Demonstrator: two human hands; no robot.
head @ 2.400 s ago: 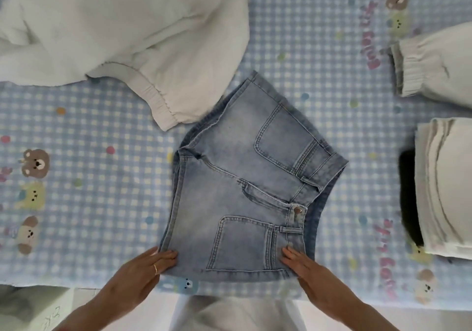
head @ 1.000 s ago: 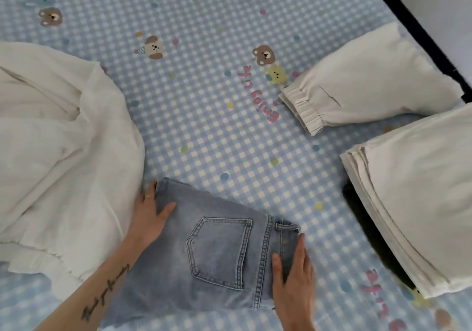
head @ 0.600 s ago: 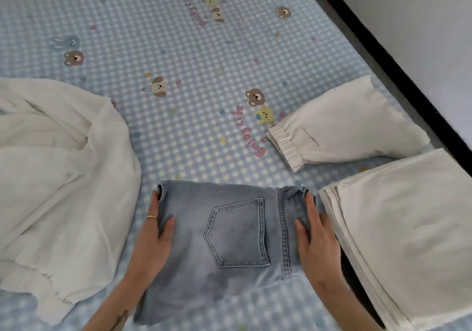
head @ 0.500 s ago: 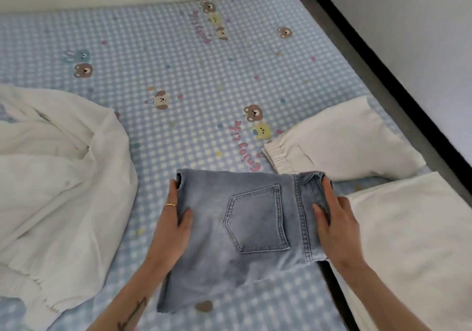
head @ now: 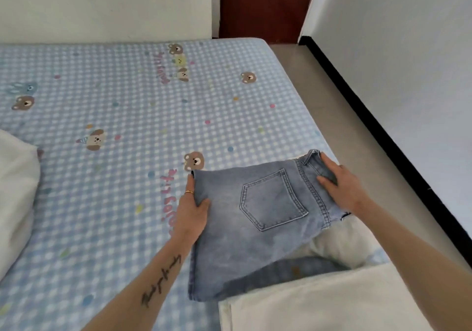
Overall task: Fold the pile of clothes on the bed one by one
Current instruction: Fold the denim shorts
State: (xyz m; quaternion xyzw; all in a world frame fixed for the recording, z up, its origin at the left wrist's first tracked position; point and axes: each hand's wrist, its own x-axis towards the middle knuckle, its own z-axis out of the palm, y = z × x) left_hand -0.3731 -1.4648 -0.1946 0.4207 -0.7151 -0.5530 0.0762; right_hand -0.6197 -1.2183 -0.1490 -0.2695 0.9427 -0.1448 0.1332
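Observation:
The folded light-blue denim shorts (head: pixel 258 218) are lifted off the bed, back pocket facing up. My left hand (head: pixel 192 205) grips their left edge, thumb on top and fingers underneath. My right hand (head: pixel 339 185) grips the waistband end on the right. The shorts hang above a cream folded garment (head: pixel 339 249), which they partly hide. A white unfolded garment (head: pixel 15 197) lies at the left edge of the bed.
The bed has a blue checked sheet (head: pixel 127 116) printed with bears. A folded white stack (head: pixel 319 305) sits at the near right corner. Beyond the bed's right edge runs a grey floor strip (head: pixel 337 116) and a white wall with black skirting.
The shorts went from being pressed flat on the sheet to being lifted and carried right and away, now over the cream garment. Both hands changed from pressing to gripping. The view tilted up.

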